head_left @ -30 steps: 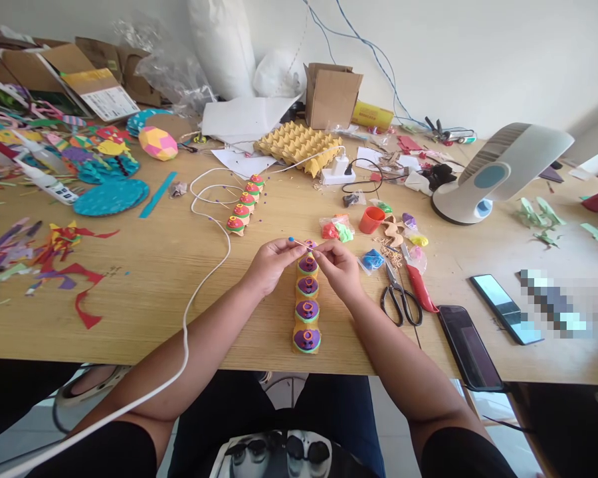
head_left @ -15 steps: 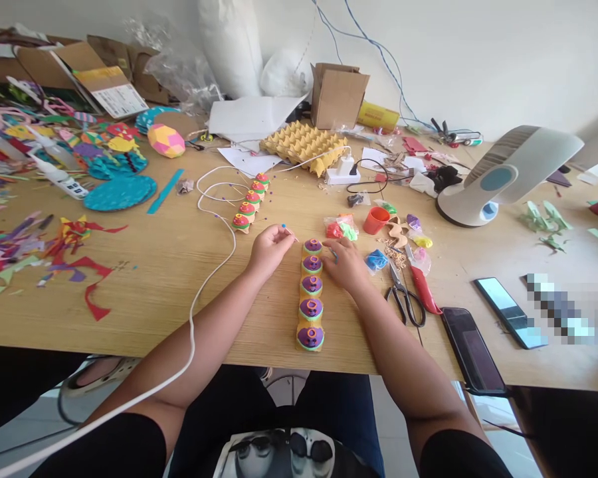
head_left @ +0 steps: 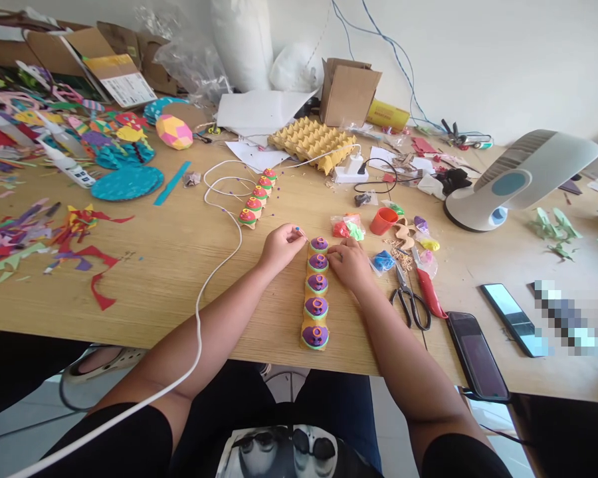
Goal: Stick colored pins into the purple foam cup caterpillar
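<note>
A strip of egg carton (head_left: 317,284) made up as a caterpillar lies lengthwise before me, its several humps capped in purple clay with green rims and orange rings. At its far end, my left hand (head_left: 283,247) pinches a thin stick (head_left: 301,234) with a small blue ball on one end; the other end points at the farthest hump. My right hand (head_left: 351,264) is closed against the right side of the strip, its fingertips at the upper humps. A similar red and green egg-carton strip (head_left: 258,198) with thin ball-tipped sticks stands farther back to the left.
Scissors (head_left: 409,302), a red-handled knife (head_left: 430,289), bagged clay (head_left: 383,261) and a red cup (head_left: 383,221) lie to the right. Phones (head_left: 477,355) and a white fan (head_left: 508,182) stand beyond. A white cable (head_left: 198,318) crosses my left arm. Paper scraps (head_left: 24,242) cover the left.
My left hand has brought the stick closer to the far hump. My right hand has closed in on the strip's right side. The whole view has shifted slightly.
</note>
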Tool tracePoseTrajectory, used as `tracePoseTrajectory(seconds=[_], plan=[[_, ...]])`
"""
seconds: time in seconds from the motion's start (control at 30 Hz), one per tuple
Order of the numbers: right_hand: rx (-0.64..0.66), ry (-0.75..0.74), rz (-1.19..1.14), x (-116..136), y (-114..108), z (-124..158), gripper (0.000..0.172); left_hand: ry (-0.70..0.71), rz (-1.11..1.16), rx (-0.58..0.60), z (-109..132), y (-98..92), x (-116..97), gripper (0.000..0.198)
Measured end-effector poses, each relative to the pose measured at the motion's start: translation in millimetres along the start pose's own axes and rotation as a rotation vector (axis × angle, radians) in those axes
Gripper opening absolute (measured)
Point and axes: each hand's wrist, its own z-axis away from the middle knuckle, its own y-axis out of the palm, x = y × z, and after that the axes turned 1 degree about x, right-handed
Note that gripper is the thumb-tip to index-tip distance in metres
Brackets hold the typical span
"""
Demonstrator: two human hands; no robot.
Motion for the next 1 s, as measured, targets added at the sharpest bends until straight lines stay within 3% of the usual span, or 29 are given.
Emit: tracePoseTrajectory(seconds=[1.0], plan=[[-0.009, 0.014, -0.067, -2.1, 3.8, -3.6, 0.019, 0.087, -0.086, 0.009, 0.5, 2.6, 1.1, 0.012]])
